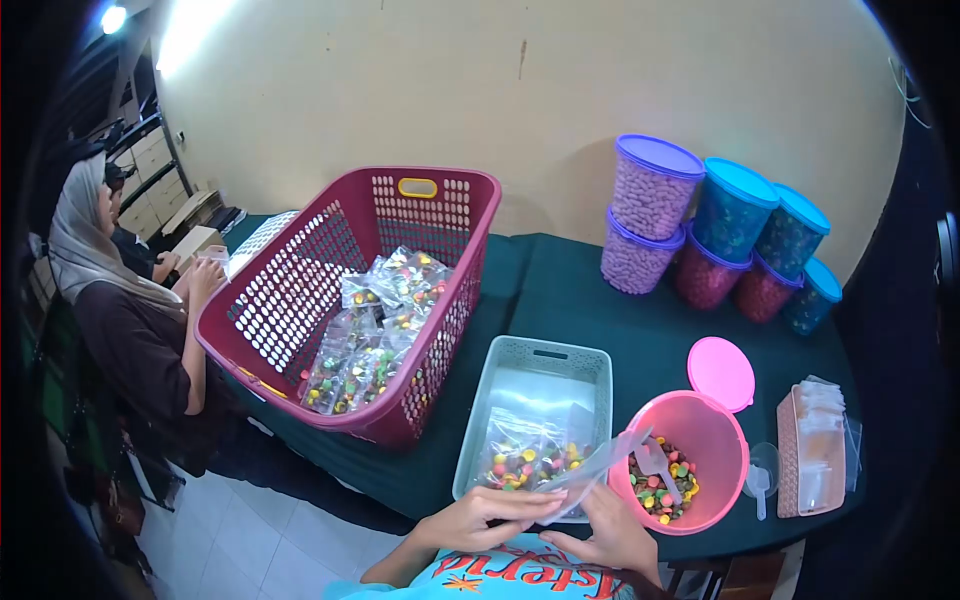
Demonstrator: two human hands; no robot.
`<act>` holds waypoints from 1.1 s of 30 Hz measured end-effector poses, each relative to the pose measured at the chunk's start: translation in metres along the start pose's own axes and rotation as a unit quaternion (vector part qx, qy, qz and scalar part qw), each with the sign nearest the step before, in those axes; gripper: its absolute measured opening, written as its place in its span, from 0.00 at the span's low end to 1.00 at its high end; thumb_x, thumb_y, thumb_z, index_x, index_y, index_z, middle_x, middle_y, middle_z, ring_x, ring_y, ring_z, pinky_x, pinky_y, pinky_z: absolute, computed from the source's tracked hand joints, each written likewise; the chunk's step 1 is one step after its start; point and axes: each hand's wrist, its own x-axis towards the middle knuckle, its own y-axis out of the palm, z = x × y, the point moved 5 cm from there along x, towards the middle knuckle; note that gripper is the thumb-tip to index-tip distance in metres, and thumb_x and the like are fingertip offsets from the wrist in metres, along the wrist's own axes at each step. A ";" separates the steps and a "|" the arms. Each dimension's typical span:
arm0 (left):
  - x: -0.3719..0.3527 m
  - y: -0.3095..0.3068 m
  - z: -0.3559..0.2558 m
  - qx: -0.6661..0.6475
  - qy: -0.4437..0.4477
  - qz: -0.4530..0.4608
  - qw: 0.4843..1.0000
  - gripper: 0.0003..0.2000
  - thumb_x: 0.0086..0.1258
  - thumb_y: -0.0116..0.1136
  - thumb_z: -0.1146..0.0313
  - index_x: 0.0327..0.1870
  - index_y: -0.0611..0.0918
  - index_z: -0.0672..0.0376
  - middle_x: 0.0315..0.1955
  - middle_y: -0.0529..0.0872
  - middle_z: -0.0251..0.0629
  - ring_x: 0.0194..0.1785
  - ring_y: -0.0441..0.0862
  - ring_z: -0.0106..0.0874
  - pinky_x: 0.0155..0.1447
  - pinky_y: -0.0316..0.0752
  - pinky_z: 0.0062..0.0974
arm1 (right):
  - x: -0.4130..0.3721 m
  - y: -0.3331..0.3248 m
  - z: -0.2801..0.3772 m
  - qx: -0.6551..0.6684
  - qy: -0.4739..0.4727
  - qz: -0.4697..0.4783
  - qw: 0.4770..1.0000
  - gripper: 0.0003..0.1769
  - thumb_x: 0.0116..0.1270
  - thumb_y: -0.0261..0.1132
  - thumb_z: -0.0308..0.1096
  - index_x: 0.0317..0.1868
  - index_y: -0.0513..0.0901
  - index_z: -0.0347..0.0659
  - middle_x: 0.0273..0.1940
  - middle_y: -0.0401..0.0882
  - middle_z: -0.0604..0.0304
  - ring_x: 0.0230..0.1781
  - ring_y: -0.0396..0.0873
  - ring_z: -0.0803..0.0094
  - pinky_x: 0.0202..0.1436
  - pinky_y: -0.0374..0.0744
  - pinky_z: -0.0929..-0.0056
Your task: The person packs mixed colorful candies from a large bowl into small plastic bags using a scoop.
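Both hands meet low in the view, in front of my blue shirt. My left hand [485,520] has its fingers closed on the edge of a clear plastic bag [592,478]. My right hand [612,530] grips the same bag from the other side, thumb toward the left hand. The bag looks flat, and its upper corner points toward the pink bucket [735,500]. Colourful candies [655,505] and a clear scoop [655,462] lie in that bucket. Just beyond my left hand, a pale green tray [484,400] holds filled candy bags [520,455].
A large maroon basket [490,225] with bagged candies stands left. Stacked lidded tubs [655,190] line the wall. A pink lid [722,372], a small dish with a spoon [762,478] and a basket of plastic bags [790,450] sit right. Two people [130,330] are at far left.
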 end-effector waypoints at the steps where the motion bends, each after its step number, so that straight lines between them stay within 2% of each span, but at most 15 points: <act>1: -0.002 -0.003 -0.005 0.045 0.011 0.013 0.999 0.17 0.57 0.49 0.82 0.49 0.76 0.62 0.50 0.75 0.44 0.48 0.76 0.35 0.49 0.72 0.25 | 0.003 0.005 0.001 -0.007 -0.026 0.008 1.000 0.26 0.49 0.68 0.40 0.44 0.71 0.35 0.43 0.71 0.48 0.46 0.71 0.55 0.47 0.70 0.65; 2: -0.006 -0.005 0.000 0.078 0.050 0.010 0.996 0.17 0.56 0.51 0.82 0.48 0.77 0.61 0.48 0.75 0.44 0.45 0.77 0.33 0.45 0.72 0.24 | 0.002 0.013 0.001 -0.033 -0.002 0.034 0.999 0.26 0.50 0.67 0.41 0.45 0.70 0.35 0.43 0.71 0.48 0.45 0.71 0.55 0.48 0.70 0.65; 4: -0.012 -0.008 0.006 0.080 -0.053 0.016 0.995 0.14 0.54 0.55 0.81 0.43 0.79 0.63 0.40 0.80 0.43 0.39 0.79 0.31 0.41 0.73 0.23 | -0.001 0.021 0.001 -0.005 0.004 0.031 0.999 0.27 0.50 0.67 0.41 0.46 0.70 0.35 0.42 0.71 0.49 0.45 0.71 0.55 0.47 0.70 0.65; 5: -0.014 -0.009 0.007 0.077 -0.058 0.016 0.995 0.14 0.54 0.55 0.81 0.43 0.79 0.63 0.40 0.80 0.43 0.39 0.79 0.31 0.41 0.73 0.23 | -0.001 0.023 0.002 -0.002 0.008 0.033 0.999 0.27 0.50 0.67 0.41 0.46 0.70 0.35 0.42 0.71 0.49 0.45 0.71 0.55 0.47 0.70 0.65; 7: -0.013 -0.009 0.008 0.038 -0.026 -0.010 0.999 0.09 0.52 0.59 0.79 0.36 0.81 0.65 0.28 0.82 0.40 0.30 0.80 0.29 0.35 0.73 0.21 | -0.002 0.026 0.007 0.042 -0.003 0.039 0.998 0.28 0.49 0.69 0.42 0.45 0.70 0.34 0.41 0.71 0.49 0.45 0.71 0.58 0.47 0.70 0.67; 8: -0.010 -0.007 0.008 0.034 -0.025 -0.007 0.999 0.09 0.52 0.59 0.79 0.36 0.81 0.65 0.28 0.82 0.40 0.30 0.80 0.29 0.35 0.73 0.21 | -0.005 0.025 0.009 0.040 0.002 0.038 0.998 0.28 0.49 0.69 0.42 0.45 0.70 0.34 0.41 0.71 0.49 0.45 0.71 0.58 0.47 0.70 0.67; 10: -0.001 -0.001 0.007 -0.008 -0.021 -0.022 1.000 0.05 0.48 0.63 0.78 0.27 0.82 0.66 0.16 0.79 0.35 0.22 0.78 0.24 0.27 0.70 0.17 | -0.011 0.019 0.011 0.086 0.049 0.005 0.995 0.28 0.45 0.71 0.42 0.41 0.70 0.35 0.39 0.72 0.50 0.42 0.73 0.62 0.44 0.71 0.70; 11: 0.003 0.006 0.007 -0.010 -0.020 -0.043 0.999 0.06 0.47 0.65 0.76 0.20 0.79 0.66 0.16 0.79 0.37 0.21 0.76 0.23 0.24 0.67 0.17 | -0.015 0.021 0.008 0.085 0.053 0.004 0.995 0.28 0.45 0.71 0.42 0.41 0.70 0.35 0.39 0.72 0.50 0.42 0.73 0.62 0.44 0.71 0.70; 17: 0.014 0.035 0.025 -0.029 -0.037 -0.041 0.998 0.14 0.48 0.66 0.70 0.13 0.71 0.64 0.13 0.75 0.35 0.17 0.71 0.21 0.22 0.63 0.19 | -0.023 0.019 -0.005 0.081 0.125 -0.065 0.987 0.34 0.33 0.78 0.46 0.30 0.65 0.37 0.23 0.72 0.57 0.23 0.74 0.72 0.28 0.72 0.76; 19: 0.018 0.042 0.029 -0.031 -0.056 -0.061 0.996 0.19 0.42 0.71 0.65 0.11 0.68 0.61 0.10 0.70 0.31 0.16 0.65 0.18 0.21 0.59 0.17 | -0.025 0.023 -0.012 0.091 0.124 -0.066 0.986 0.34 0.32 0.78 0.47 0.30 0.64 0.38 0.23 0.71 0.57 0.24 0.73 0.73 0.29 0.72 0.76; 24: 0.023 0.050 0.041 -0.112 -0.035 -0.056 0.991 0.23 0.35 0.75 0.63 0.11 0.66 0.58 0.11 0.69 0.28 0.17 0.64 0.16 0.21 0.58 0.16 | -0.028 0.022 -0.019 0.115 0.119 -0.079 0.983 0.36 0.29 0.79 0.48 0.29 0.62 0.40 0.22 0.70 0.61 0.23 0.71 0.77 0.28 0.71 0.78; 27: 0.030 0.057 0.048 -0.157 -0.014 -0.060 0.986 0.23 0.37 0.74 0.59 0.11 0.66 0.59 0.11 0.69 0.29 0.17 0.64 0.17 0.21 0.58 0.17 | -0.035 0.022 -0.029 0.157 0.140 -0.102 0.972 0.37 0.31 0.78 0.50 0.29 0.62 0.39 0.22 0.67 0.62 0.22 0.67 0.76 0.26 0.68 0.78; 29: 0.034 0.062 0.053 -0.201 0.006 -0.068 0.977 0.25 0.46 0.66 0.51 0.12 0.64 0.60 0.12 0.69 0.31 0.16 0.65 0.20 0.21 0.58 0.19 | -0.033 0.013 -0.025 0.142 0.138 -0.102 0.975 0.35 0.33 0.77 0.49 0.29 0.62 0.39 0.23 0.66 0.62 0.22 0.66 0.76 0.26 0.67 0.78; 31: 0.040 0.062 0.050 -0.225 -0.009 -0.071 0.972 0.24 0.50 0.64 0.53 0.12 0.65 0.60 0.12 0.70 0.32 0.16 0.66 0.21 0.21 0.59 0.19 | -0.031 0.008 -0.025 0.127 0.136 -0.101 0.977 0.33 0.36 0.76 0.47 0.29 0.62 0.38 0.23 0.64 0.61 0.22 0.64 0.76 0.26 0.66 0.77; 33: 0.043 0.061 0.050 -0.246 -0.025 -0.075 0.966 0.23 0.54 0.61 0.54 0.12 0.66 0.61 0.12 0.71 0.33 0.16 0.67 0.22 0.21 0.60 0.20 | -0.030 0.004 -0.026 0.124 0.116 -0.117 0.979 0.26 0.44 0.71 0.41 0.30 0.63 0.37 0.24 0.63 0.57 0.23 0.67 0.70 0.28 0.69 0.75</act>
